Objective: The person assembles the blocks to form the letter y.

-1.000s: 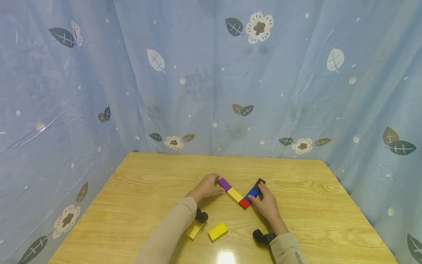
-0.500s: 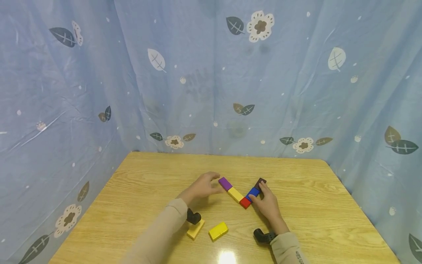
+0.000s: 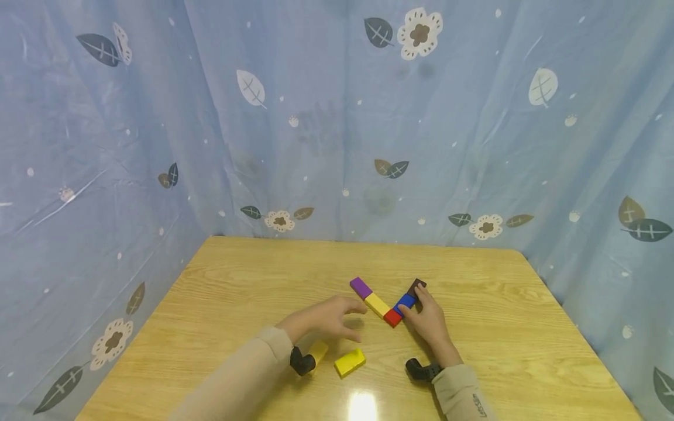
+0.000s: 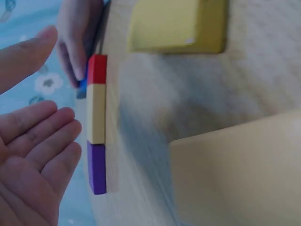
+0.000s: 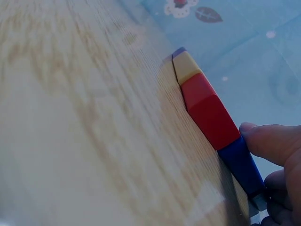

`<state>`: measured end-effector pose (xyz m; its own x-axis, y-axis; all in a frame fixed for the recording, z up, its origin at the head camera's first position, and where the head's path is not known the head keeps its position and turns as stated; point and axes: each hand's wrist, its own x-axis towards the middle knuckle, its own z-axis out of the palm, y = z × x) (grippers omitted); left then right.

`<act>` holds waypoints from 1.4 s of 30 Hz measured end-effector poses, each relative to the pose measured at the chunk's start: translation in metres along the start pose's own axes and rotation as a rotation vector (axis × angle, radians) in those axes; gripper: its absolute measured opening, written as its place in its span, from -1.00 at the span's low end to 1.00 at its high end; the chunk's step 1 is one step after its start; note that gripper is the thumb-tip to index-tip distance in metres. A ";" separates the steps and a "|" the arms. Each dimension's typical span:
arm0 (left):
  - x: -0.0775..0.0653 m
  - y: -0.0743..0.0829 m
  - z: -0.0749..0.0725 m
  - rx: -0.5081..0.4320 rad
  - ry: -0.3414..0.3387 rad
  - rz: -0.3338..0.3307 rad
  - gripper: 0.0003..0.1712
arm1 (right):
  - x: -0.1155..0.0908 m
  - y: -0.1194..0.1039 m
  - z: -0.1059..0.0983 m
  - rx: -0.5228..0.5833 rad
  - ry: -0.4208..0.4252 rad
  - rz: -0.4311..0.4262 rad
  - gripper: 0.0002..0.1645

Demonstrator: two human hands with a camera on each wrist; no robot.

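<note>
On the table, several blocks form a V: a purple block (image 3: 360, 287), a pale yellow block (image 3: 377, 304), a red block (image 3: 392, 317), a blue block (image 3: 404, 304) and a dark brown block (image 3: 417, 286). My right hand (image 3: 429, 320) holds the V's right arm, thumb at the blue block and fingers at the dark brown one. Left of the V, my left hand (image 3: 329, 318) hovers with its fingers spread and nothing in them. Below it lie a bright yellow block (image 3: 350, 362) and another yellowish block (image 3: 318, 353), partly covered by the black wrist device.
The wooden table (image 3: 237, 280) is bounded at the back and sides by a blue flowered curtain (image 3: 316, 117). Black wrist devices stick out at the left wrist (image 3: 302, 361) and right wrist (image 3: 421, 371). Light glares near the front of the table.
My left hand has come away from the purple block and moved toward me, above the loose yellow blocks. My right hand stays at the blue and dark brown blocks.
</note>
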<state>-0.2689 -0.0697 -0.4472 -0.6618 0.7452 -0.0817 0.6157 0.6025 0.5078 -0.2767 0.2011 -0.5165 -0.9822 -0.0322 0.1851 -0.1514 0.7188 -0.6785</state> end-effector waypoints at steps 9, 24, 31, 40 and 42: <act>-0.015 0.004 0.007 0.065 -0.131 0.029 -0.19 | 0.000 0.000 0.002 -0.007 0.004 0.010 -0.11; -0.030 0.012 0.011 0.137 -0.243 0.016 -0.13 | 0.000 -0.002 0.000 -0.001 -0.006 0.021 -0.10; -0.031 0.011 0.013 0.178 -0.257 0.071 -0.13 | 0.000 -0.002 0.000 -0.007 -0.005 0.015 -0.10; -0.034 0.010 0.013 0.183 -0.286 0.131 -0.17 | 0.000 -0.003 -0.001 -0.005 0.003 0.012 -0.11; -0.035 0.010 0.014 0.186 -0.295 0.138 -0.20 | 0.000 -0.002 0.000 -0.006 0.001 0.013 -0.11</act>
<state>-0.2338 -0.0856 -0.4509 -0.4320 0.8569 -0.2812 0.7757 0.5121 0.3690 -0.2758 0.1997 -0.5147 -0.9840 -0.0218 0.1768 -0.1375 0.7235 -0.6765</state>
